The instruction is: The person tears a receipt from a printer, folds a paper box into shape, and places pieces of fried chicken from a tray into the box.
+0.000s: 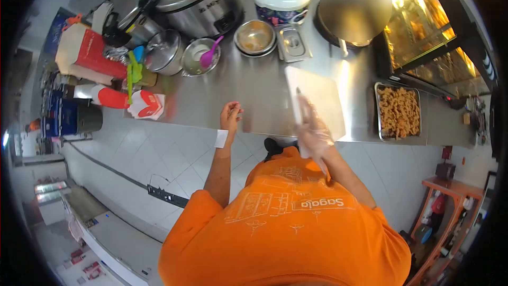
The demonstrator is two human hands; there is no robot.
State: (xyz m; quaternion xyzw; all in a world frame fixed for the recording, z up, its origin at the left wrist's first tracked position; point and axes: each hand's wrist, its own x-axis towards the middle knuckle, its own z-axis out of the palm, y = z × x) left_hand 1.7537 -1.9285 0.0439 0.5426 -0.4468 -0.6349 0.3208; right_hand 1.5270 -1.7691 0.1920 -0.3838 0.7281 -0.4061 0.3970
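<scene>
My left hand [231,115] is held over the front edge of the steel counter [211,92], its fingers loosely bent and apart with nothing seen in them. A white patch [221,139] is wrapped at that wrist. My right hand [314,133], in a clear plastic glove, is over the near part of a pale cutting board [323,98]. Its fingers close around a long, narrow, pale thing with a dark tip [298,91]; blur and the glove keep me from telling what it is.
A tray of fried pieces [399,112] sits right, below a lit glass display case [423,32]. Along the back stand a large cooker [198,8], steel bowls [254,37], a bowl with a purple spoon [210,53] and a round pan [353,8]. Red-and-white boxes [145,104] lie left.
</scene>
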